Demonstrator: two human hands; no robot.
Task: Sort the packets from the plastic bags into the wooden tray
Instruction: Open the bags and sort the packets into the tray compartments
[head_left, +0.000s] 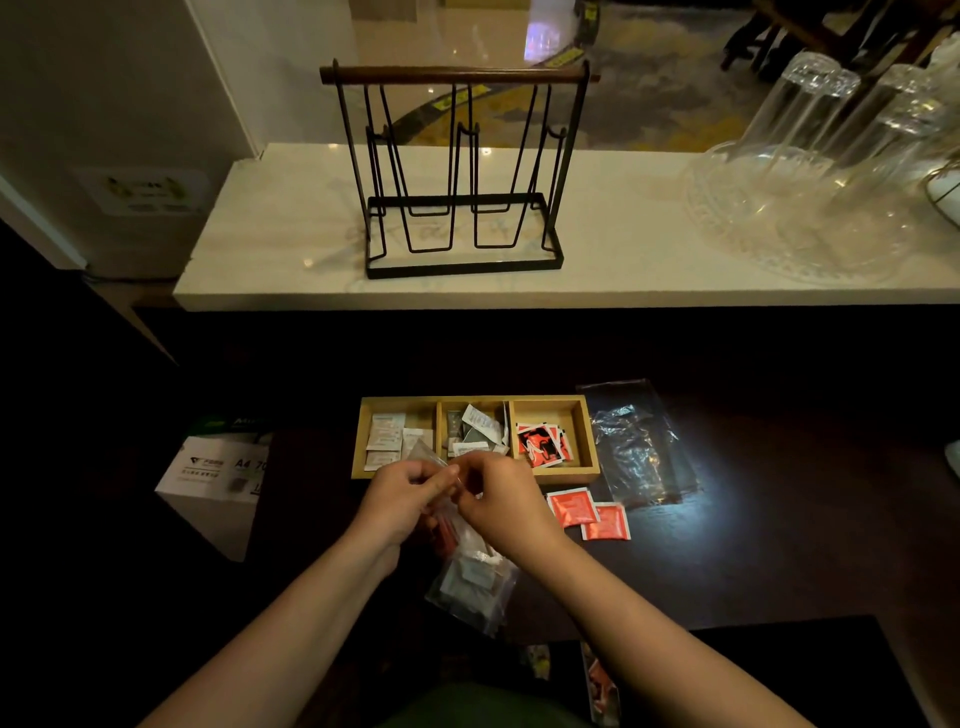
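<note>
Forearms enter from the near edge, bare, converging over the dark table (753, 545). Hanging beneath the hands, a clear plastic bag (470, 582) holds white and grey packets, with some red ones near its top; its lower end rests on or just above the table, cannot tell which. Left hand (402, 499) has fingers curled, pinching the bag's top edge. Right hand (506, 501) likewise curled, pinching the same edge from the other side; the two grips nearly touch at the bag's mouth.

Just right of the right hand, two red packets (589, 514) lie flat on the table, overlapping slightly. Beyond them, an empty clear bag (636, 452) lies crumpled and catching glare, beside the tray's right end.

Directly past the hands sits the wooden tray (587, 431), three compartments side by side. Left compartment: white packets (385, 439), stacked loosely. Middle: mixed white and grey packets (475, 428), some tilted. Right: red-and-black packets (540, 444) bunched at its near left side.

Off the table's left edge, lower down, a white carton (218, 478) marked A4.

Farther back, a pale marble counter (291, 228) carries a black wire rack (462, 176) with a wooden top bar, standing upright. To the right on the same counter, upturned clear glasses (810, 135) on a glass tray.
</note>
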